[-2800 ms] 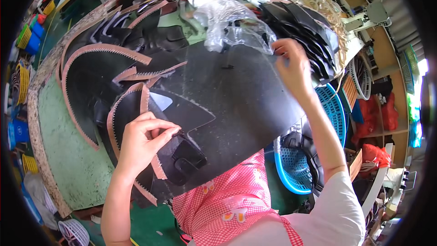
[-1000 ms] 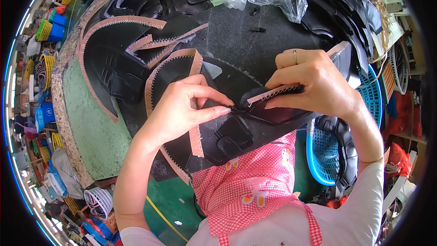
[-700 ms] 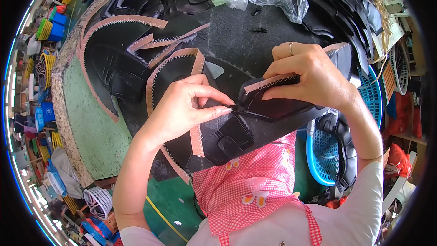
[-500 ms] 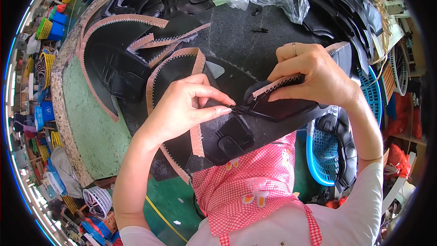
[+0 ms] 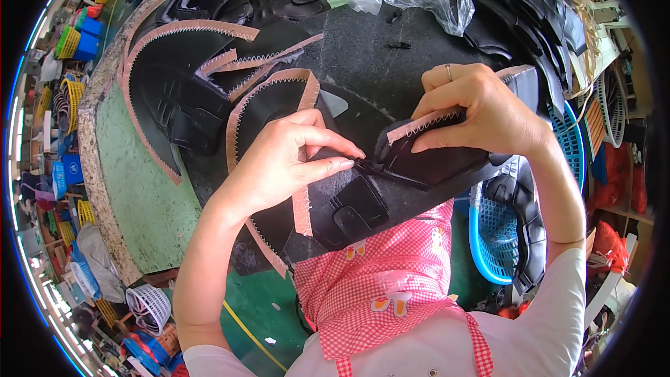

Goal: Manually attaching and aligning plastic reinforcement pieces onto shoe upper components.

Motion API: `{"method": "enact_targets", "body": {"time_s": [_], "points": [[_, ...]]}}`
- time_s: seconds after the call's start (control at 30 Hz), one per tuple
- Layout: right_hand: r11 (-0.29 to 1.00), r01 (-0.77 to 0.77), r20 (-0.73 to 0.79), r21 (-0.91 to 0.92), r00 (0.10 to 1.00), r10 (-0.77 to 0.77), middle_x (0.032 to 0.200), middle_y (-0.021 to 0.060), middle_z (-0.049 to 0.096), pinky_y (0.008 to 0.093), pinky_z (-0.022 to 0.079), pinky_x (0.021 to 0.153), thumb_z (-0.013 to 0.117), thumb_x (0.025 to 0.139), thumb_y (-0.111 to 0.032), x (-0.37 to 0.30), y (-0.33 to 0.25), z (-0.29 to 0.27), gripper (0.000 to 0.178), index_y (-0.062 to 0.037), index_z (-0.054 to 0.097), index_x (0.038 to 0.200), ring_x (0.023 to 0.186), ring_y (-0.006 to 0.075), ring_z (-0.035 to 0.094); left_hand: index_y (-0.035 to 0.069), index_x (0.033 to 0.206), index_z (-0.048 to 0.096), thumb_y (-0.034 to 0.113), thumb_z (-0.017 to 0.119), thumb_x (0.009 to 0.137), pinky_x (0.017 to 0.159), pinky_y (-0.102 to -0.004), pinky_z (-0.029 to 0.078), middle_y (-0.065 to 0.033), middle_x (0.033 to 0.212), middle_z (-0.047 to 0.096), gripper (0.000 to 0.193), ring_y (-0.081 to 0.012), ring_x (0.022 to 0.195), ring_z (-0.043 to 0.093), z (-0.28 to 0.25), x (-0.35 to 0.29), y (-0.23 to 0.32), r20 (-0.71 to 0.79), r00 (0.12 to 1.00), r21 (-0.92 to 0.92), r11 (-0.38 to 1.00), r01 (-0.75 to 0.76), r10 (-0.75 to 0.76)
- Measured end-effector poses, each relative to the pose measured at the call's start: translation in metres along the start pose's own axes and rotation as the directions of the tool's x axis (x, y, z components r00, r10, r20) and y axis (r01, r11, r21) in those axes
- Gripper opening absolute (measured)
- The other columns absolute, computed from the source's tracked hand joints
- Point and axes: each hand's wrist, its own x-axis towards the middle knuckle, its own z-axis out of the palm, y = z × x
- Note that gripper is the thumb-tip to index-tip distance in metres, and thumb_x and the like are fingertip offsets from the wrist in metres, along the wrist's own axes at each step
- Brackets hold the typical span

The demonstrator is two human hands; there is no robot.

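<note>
Black shoe-upper-like piece [image 5: 426,166] with a tan, zigzag-stitched edge, pinched at that edge between the right hand's [image 5: 488,115] thumb and fingers. The left hand's [image 5: 279,153] thumb and forefinger nip a small dark part [image 5: 368,165] at the piece's left end. The edge stitching shown is done; whether the small part is fastened cannot be told. Beyond the left fingers, leftward, lies another stitched piece [image 5: 159,70], unheld.
</note>
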Motion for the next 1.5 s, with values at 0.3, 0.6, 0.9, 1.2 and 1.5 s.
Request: {"method": "enact_targets", "body": {"time_s": [0.3, 0.6, 0.9, 1.2, 1.5], "points": [[0.998, -0.048, 0.014, 0.032, 0.999, 0.047, 0.079, 0.0084, 0.062, 0.0380, 0.049, 0.065, 0.086, 0.080, -0.025, 0.003, 0.004, 0.000, 0.027, -0.0029, 0.076, 0.092, 0.074, 0.0286, 0.065, 0.011, 0.109, 0.082, 0.009, 0.081, 0.088, 0.068, -0.0233, 0.040, 0.0037, 0.082, 0.044, 0.021, -0.0074, 0.075, 0.045, 0.001, 0.001, 0.001, -0.001, 1.000, 0.009, 1.000, -0.004, 0.004], [0.999, -0.046, -0.026, -0.023, 0.999, 0.045, 0.082, 0.0088, 0.064, 0.0374, 0.050, 0.068, 0.084, 0.080, -0.026, 0.004, -0.001, 0.005, 0.027, -0.0037, 0.076, 0.093, 0.079, 0.0286, 0.067, 0.010, 0.108, 0.082, 0.008, 0.083, 0.085, 0.065, -0.0225, 0.037, 0.0047, 0.081, 0.041, 0.023, -0.0062, 0.074, 0.042, 0.003, 0.000, 0.000, -0.036, 0.999, 0.029, 0.999, -0.015, 0.016], [0.991, -0.048, -0.140, -0.126, 0.990, 0.030, 0.084, 0.0082, 0.065, 0.0385, 0.053, 0.071, 0.083, 0.081, -0.024, -0.004, -0.017, 0.014, 0.023, -0.0053, 0.076, 0.093, 0.082, 0.0284, 0.067, 0.007, 0.101, 0.081, 0.005, 0.085, 0.082, 0.062, -0.0211, 0.035, 0.0061, 0.081, 0.041, 0.020, -0.0039, 0.070, 0.039, 0.005, 0.000, 0.000, -0.091, 0.996, -0.045, 0.999, -0.019, 0.014], [0.991, -0.073, -0.138, -0.114, 0.989, 0.056, 0.084, 0.0079, 0.065, 0.0378, 0.053, 0.071, 0.083, 0.081, -0.024, -0.006, -0.016, 0.014, 0.024, -0.0054, 0.076, 0.093, 0.081, 0.0276, 0.067, 0.007, 0.099, 0.082, 0.005, 0.084, 0.083, 0.062, -0.0214, 0.036, 0.0059, 0.080, 0.047, 0.016, -0.0038, 0.071, 0.042, 0.005, 0.000, 0.001, -0.090, 0.996, -0.022, 1.000, -0.013, 0.011], [0.997, -0.052, -0.164, -0.062, 0.986, 0.042, 0.078, 0.0065, 0.059, 0.0349, 0.047, 0.069, 0.089, 0.075, -0.016, -0.007, -0.014, 0.020, 0.027, -0.0014, 0.075, 0.093, 0.079, 0.0234, 0.061, 0.006, 0.098, 0.081, 0.010, 0.083, 0.086, 0.059, -0.0254, 0.042, 0.0011, 0.073, 0.051, 0.013, -0.0068, 0.066, 0.047, 0.009, 0.003, -0.005, -0.137, 0.989, -0.021, 0.998, -0.054, 0.051]]}}
